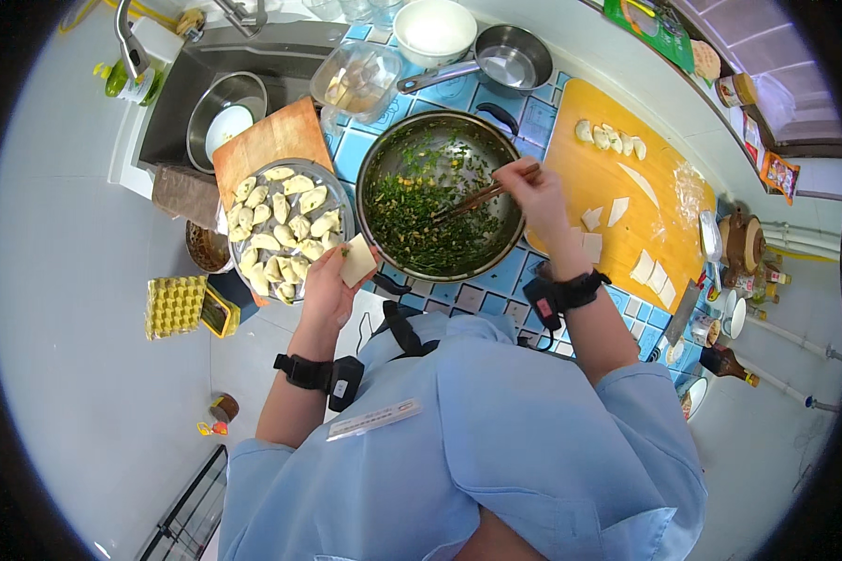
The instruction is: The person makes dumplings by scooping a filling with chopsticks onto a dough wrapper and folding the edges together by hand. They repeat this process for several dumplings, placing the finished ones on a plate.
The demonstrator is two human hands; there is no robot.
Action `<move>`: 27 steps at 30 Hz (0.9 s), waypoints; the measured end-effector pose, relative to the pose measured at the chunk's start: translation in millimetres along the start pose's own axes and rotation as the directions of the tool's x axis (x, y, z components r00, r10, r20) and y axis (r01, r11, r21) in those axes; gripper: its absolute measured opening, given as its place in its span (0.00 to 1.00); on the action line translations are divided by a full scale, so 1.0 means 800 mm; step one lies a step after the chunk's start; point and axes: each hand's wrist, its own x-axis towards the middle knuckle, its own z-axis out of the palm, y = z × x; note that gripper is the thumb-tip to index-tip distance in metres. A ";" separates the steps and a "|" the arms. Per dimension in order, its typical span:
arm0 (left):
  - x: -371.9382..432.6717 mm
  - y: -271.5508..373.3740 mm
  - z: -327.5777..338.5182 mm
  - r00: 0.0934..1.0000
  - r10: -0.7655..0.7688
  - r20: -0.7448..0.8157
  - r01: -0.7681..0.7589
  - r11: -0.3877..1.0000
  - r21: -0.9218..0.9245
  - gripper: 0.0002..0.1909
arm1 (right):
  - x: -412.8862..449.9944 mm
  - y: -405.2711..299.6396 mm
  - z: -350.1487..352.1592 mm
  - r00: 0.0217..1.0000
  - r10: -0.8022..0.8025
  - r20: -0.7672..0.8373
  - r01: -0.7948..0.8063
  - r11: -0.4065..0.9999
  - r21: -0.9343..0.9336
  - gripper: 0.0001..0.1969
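My left hand (331, 284) holds a flat, pale dough wrapper (358, 260) with a small green speck on it, beside the rim of a round metal tray (349, 210). Many folded dumplings (281, 208) lie on that tray. In my right hand (533, 194) is a pair of brown chopsticks (478, 200), slanting down into a large steel pot (512, 242). Their tips touch a chopped green filling (410, 224) with yellow bits. On the yellow cutting board (582, 168) to the right lie several dumplings (610, 139), cut wrappers (652, 277) and dough scraps (618, 210).
A wooden board (281, 137) reaches under the tray near the sink (175, 126). Behind the pot stand a clear plastic container (358, 77), a white bowl (435, 31) and a saucepan (513, 59). A cleaver (683, 312) lies at the board's right edge, near bottles and bowls.
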 end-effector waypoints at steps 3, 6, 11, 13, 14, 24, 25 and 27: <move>0.007 -0.002 0.000 1.000 -0.008 -0.024 0.008 0.999 0.032 0.17 | -0.023 -0.026 0.049 0.968 -0.245 0.062 0.250 0.891 -0.379 0.05; 0.000 0.008 0.007 0.999 -0.008 -0.039 0.006 0.999 -0.032 0.18 | -0.033 -0.015 0.053 0.911 -0.393 0.128 0.403 0.778 -0.482 0.04; -0.001 0.009 -0.008 0.999 -0.032 0.018 0.034 0.994 -0.101 0.17 | -0.063 -0.041 0.057 0.988 0.068 0.135 -0.066 0.998 -0.024 0.06; -0.001 0.005 -0.010 1.000 -0.014 0.014 0.015 0.996 -0.092 0.17 | -0.064 -0.017 0.077 0.964 0.080 0.253 -0.075 0.997 -0.031 0.06; -0.002 0.004 -0.008 1.000 0.011 -0.017 -0.012 0.996 -0.089 0.18 | -0.063 0.002 0.078 0.974 -0.035 0.224 0.051 0.997 -0.065 0.06; -0.004 0.008 -0.011 0.995 -0.076 0.065 0.089 0.967 -0.238 0.10 | -0.037 0.014 0.010 0.999 0.042 0.027 -0.042 0.999 0.002 0.07; 0.001 0.002 -0.015 0.995 -0.080 0.068 0.093 0.967 -0.236 0.10 | -0.039 0.020 0.013 0.999 0.045 0.023 -0.045 0.999 0.000 0.07; 0.006 -0.006 -0.022 0.989 -0.056 0.134 0.077 0.986 -0.149 0.14 | -0.046 0.028 0.028 0.989 -0.102 0.109 0.107 0.993 -0.042 0.08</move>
